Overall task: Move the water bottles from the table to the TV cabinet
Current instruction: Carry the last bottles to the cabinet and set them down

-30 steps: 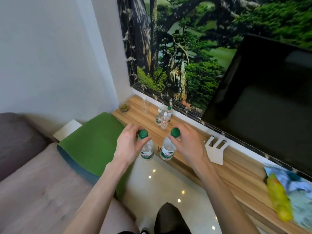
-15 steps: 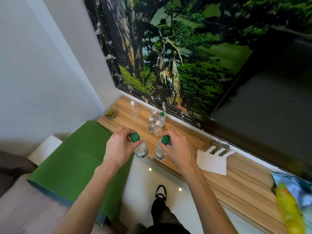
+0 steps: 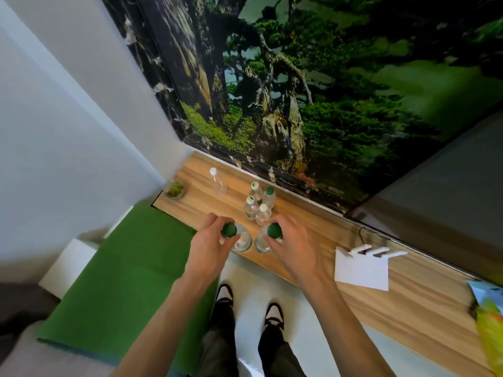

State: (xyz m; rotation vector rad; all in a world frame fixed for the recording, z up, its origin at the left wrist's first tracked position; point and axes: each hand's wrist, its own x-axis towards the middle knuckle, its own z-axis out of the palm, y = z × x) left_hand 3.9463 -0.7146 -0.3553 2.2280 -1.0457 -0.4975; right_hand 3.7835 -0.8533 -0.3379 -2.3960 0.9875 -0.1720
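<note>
My left hand [image 3: 208, 247] grips a clear water bottle with a green cap [image 3: 229, 230] by its neck. My right hand [image 3: 292, 247] grips a second green-capped water bottle [image 3: 273, 231] the same way. Both bottles are upright over the front edge of the wooden TV cabinet [image 3: 313, 240]; I cannot tell whether they touch the top. Just behind them stands a cluster of several small bottles [image 3: 258, 204] with white and green caps. A lone clear bottle with a white cap [image 3: 217, 182] stands further left.
A small glass dish with green plants [image 3: 175, 189] sits at the cabinet's left end. A white holder [image 3: 362, 266] and a colourful bag [image 3: 490, 327] lie to the right. The TV screen [image 3: 449, 180] stands behind. A green mat [image 3: 128, 276] covers the seat on the left.
I have stepped closer and the view has tilted down; both hands with their bottles have moved forward over the cabinet's front edge, nearer the bottle cluster.
</note>
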